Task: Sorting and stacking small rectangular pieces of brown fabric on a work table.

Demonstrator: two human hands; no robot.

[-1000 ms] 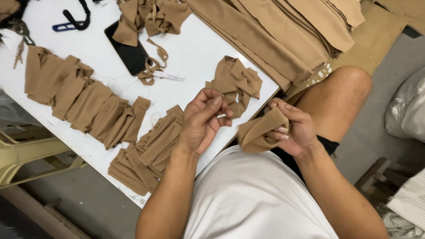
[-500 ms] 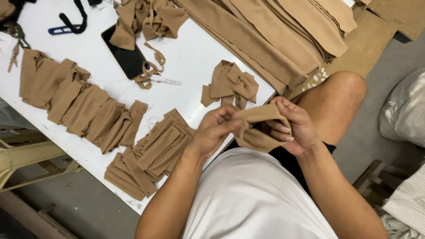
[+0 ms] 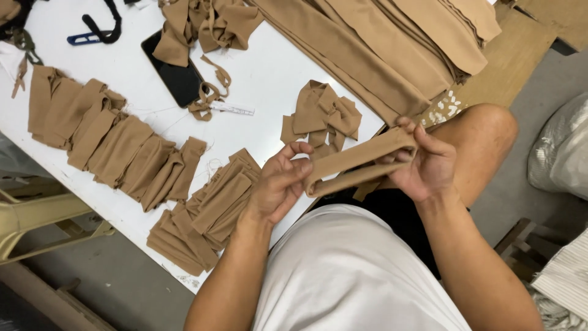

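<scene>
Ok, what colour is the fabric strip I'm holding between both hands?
Plain tan, no pattern. The strip shows best in the head view, stretched between the left hand and right hand.

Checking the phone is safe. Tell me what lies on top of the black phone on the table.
A crumpled tan fabric piece covers the black phone at its top end, and a thin tan strip overlaps its lower right corner. What lies beneath the fabric is hidden.

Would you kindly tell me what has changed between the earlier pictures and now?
The left hand left the table's loose pile and took one end of the tan fabric strip; with the right hand, it pulled the bunched piece out straight. The folded stacks and phone stayed put.
</scene>
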